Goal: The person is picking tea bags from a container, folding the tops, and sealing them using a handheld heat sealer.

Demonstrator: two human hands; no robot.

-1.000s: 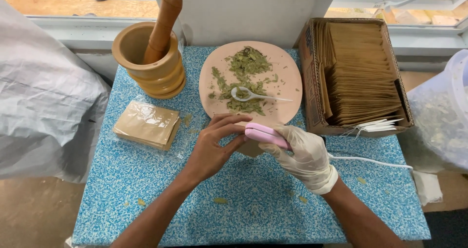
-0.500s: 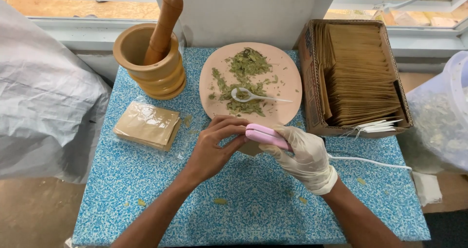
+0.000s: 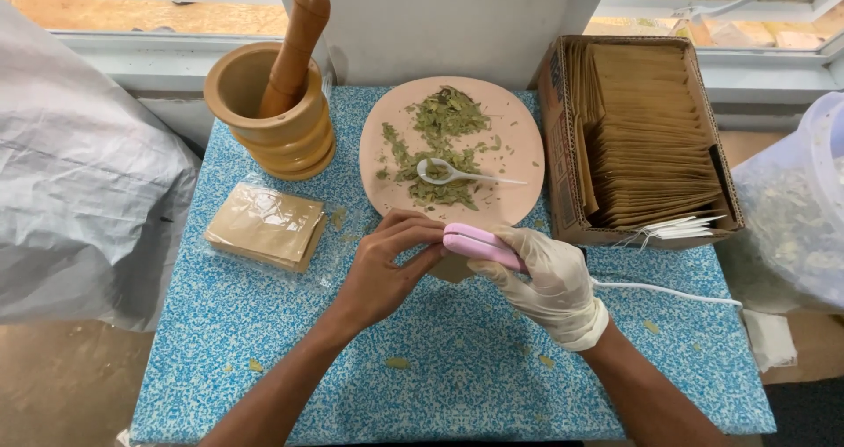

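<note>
**Sealer clamped on a small brown bag, hands holding steady**

Almost nothing has moved since the earlier frames: both hands sit at the same spot near the middle of the blue table [image 3: 264, 359], and the spoon and leaves lie as they did.

The right hand [image 3: 549, 284], in a white glove, is closed around a pink sealer [image 3: 479, 247], whose white cord [image 3: 668, 294] trails off to the right. The bare left hand [image 3: 387, 271] has its fingers curled against the sealer's left end, pinching a small brown bag [image 3: 453, 269] of which only a corner shows below the tool. The bag seems to be in the sealer's bite, though the seam itself is hidden.

As to progress, my reading is that this one bag is filled and being closed. Just beyond the hands, the pink plate [image 3: 519, 148] holds a good scatter of dried leaves [image 3: 440, 130] with a white spoon [image 3: 457, 174] lying on them, so plenty remains to pack. The cardboard box [image 3: 563, 139] on the right is nearly full of brown bags standing on edge. A wrapped stack of bags [image 3: 264, 225] lies to the left, and a wooden mortar [image 3: 264, 122] with its pestle [image 3: 294, 51] stands far left. No pile of sealed bags can be told apart from these.
</note>
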